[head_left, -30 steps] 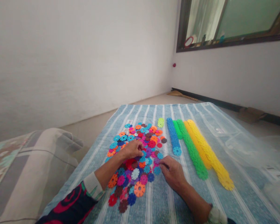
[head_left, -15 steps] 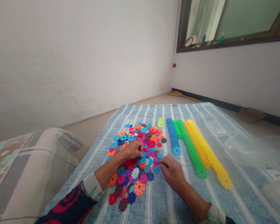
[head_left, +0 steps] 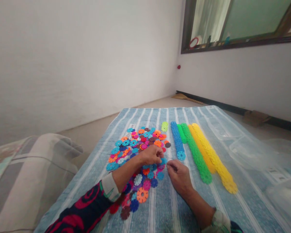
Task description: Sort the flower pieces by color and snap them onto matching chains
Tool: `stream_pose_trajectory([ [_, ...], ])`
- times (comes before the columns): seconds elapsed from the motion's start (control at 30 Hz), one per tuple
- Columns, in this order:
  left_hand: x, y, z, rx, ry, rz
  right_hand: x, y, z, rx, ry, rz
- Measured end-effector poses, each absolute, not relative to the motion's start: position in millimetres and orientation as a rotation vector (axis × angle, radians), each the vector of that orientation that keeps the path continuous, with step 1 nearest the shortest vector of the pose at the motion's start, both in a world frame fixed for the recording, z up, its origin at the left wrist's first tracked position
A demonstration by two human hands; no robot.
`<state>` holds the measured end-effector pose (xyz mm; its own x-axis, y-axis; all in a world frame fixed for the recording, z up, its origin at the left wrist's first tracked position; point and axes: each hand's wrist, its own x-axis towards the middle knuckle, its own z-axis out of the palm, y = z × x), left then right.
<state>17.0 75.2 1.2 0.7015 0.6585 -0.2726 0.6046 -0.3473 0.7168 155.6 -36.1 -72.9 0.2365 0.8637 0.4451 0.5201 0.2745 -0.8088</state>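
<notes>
My left hand [head_left: 152, 155] reaches over the right side of a heap of flower-shaped plastic discs [head_left: 142, 195] in many colours. Its fingers are bent and closed, with the tips right beside a light-blue disc [head_left: 163, 160]; whether they touch it I cannot tell. Just right of the heap, my right hand [head_left: 179, 176] is curled, thumb and forefinger pressed together; anything between them is hidden. Beyond it lie overlapping rows of discs: a blue row [head_left: 177, 139], a green row [head_left: 196, 155], a yellow row [head_left: 213, 158] and a short lime row [head_left: 164, 126].
A blue-and-white striped cloth [head_left: 157, 213] covers the table. Clear plastic bags or boxes [head_left: 248, 153] lie along its right side. To the left stands something draped in grey-striped fabric [head_left: 46, 161]. White walls and a window [head_left: 252, 22] lie beyond.
My left hand has moved right across the heap, closer to my right hand. The right hand stays nearly in place. The whole view has shifted slightly.
</notes>
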Motion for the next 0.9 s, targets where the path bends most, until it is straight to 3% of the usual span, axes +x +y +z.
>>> stream_pose_trajectory([
  [0.37,52.2,78.6,9.1,2.688,0.921,-0.347,156.1,-35.9,-71.6,-1.431,-1.481,0.416],
  [0.9,48.2,68.2,10.5,2.775,0.981,-0.282,157.0,-34.9,-73.1,-1.424,-1.531,0.435],
])
